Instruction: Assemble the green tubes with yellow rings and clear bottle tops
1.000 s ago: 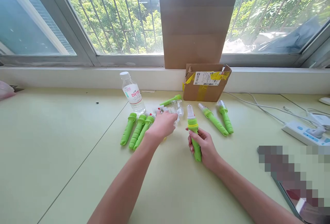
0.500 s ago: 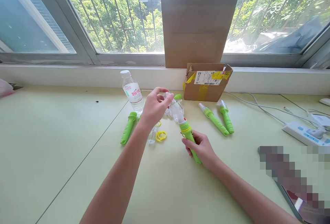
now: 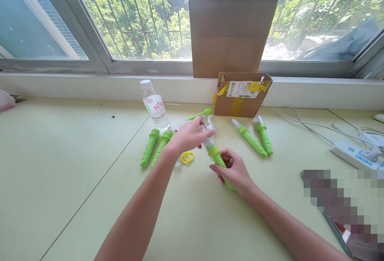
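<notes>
My right hand point(image 3: 232, 170) is closed around a green ribbed handle point(image 3: 216, 157), which tilts up and to the left. A yellow ring circles its threaded top. My left hand point(image 3: 195, 134) grips a clear ribbed plastic cap point(image 3: 207, 137) that sits over the upper end of that handle. Whether the cap is screwed down I cannot tell. Left of my hands lie two capless green handles point(image 3: 150, 148), one partly behind my left wrist. Loose yellow rings point(image 3: 188, 157) rest beneath my left hand, beside a clear cap mostly hidden by my arm.
A water bottle point(image 3: 155, 107) stands at the back left. Behind my hands are clear plastic parts and a thin green piece point(image 3: 204, 113). Two capped green tubes point(image 3: 252, 141) lie to the right, near a cardboard box point(image 3: 240, 103), cables, a power strip point(image 3: 357, 155) and a phone point(image 3: 339, 229).
My left hand has moved down and brought the clear cap over the white, red-dotted top of the green handle. My right hand has stayed nearly in place.
</notes>
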Demonstrator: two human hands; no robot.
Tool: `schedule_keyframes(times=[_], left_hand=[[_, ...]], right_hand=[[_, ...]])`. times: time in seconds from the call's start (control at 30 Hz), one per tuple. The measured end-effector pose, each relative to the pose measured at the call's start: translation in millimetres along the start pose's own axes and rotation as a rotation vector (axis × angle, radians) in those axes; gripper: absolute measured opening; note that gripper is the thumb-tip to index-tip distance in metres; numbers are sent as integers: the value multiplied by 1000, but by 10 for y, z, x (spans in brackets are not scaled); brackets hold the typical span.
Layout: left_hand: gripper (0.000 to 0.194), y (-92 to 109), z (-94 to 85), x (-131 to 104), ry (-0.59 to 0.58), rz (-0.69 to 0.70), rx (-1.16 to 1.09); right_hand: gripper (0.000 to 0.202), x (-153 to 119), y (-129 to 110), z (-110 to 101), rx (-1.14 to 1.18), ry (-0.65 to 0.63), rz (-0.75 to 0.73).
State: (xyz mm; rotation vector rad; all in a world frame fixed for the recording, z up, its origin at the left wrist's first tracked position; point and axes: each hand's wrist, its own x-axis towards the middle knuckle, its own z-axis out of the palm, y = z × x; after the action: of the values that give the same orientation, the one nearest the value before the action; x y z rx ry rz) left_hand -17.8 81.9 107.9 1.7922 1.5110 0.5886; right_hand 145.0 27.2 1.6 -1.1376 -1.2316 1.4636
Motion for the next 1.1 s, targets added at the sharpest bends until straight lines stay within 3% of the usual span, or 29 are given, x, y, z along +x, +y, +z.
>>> schedule_keyframes(times=[0.2,0.4,0.5,0.63,0.93,1.1], left_hand=[[38,-26,44,32,15,12,-58],[40,-46,34,43,63,31,-75],[39,-48,32,45,57,30,-72],[39,-58,33,46,51,31,-79],[37,-71,10,32,65,31,-69],[37,-78,27,48,53,35,-62]], right_hand=[[29,-13,14,-11,-20,41,-42],[34,-18,-23,5,-102,-4,-76],[29,-13,-27,22,-108,41,-39],[38,-12,10,29,-59,129,-4],[30,-6,13,8,-95,22,-103],[38,-11,16,14,-74,113,-41]])
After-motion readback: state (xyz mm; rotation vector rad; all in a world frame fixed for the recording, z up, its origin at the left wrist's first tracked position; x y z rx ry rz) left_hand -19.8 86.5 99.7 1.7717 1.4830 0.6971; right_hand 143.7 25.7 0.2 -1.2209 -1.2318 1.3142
